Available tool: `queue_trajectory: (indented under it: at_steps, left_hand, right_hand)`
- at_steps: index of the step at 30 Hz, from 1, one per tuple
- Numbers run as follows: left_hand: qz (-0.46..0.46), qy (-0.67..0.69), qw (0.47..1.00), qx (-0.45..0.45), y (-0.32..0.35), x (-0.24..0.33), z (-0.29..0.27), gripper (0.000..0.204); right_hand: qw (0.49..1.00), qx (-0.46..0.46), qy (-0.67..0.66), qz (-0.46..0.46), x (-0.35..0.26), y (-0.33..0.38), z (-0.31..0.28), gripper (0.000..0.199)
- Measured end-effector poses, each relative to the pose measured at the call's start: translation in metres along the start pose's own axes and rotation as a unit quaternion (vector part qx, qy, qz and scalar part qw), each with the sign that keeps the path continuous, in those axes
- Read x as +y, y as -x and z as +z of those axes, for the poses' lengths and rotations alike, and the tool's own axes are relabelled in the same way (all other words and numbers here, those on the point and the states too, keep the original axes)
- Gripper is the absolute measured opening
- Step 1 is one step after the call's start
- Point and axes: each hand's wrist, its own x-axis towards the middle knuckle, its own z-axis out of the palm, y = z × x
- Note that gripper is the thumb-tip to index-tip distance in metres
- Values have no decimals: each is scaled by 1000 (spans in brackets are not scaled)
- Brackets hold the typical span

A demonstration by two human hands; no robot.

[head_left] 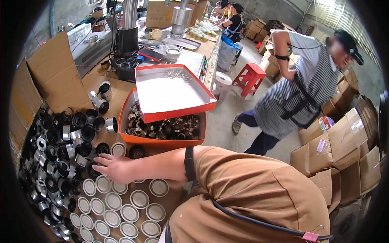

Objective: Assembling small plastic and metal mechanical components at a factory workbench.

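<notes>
My right hand (115, 168) reaches left across the table with its back up and its fingers stretched apart. Its fingertips are at the edge of a heap of black and silver ring-shaped cylindrical parts (65, 168); whether they touch one cannot be made out. Below the palm, several round pale discs with raised rims (113, 201) lie flat in rows, some partly covered by the hand. Just above the wrist is a black round part (136, 152), beside another pale disc (118, 149). Of my left arm only a banded bit shows at the lower edge; the hand is out of view.
An orange box (162, 141) full of small dark metal parts stands behind my arm, its white-lined lid (174, 93) resting on top with thin rings. Cardboard flaps (58, 73) rise at left. A person (296, 93) stands at right near a red stool (249, 79) and stacked cartons (340, 137).
</notes>
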Motion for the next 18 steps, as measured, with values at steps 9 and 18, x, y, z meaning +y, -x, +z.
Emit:
queue_trajectory:
  at_steps: [9,18]
  left_hand:
    - [143,-170,972,74,55,-155,11,52]
    - [-38,37,998,21,99,-8,-57,58]
  right_hand:
    - [998,-19,19,59,-2,10,-22,61]
    - [991,5,132,-13,-10,23,-40,72]
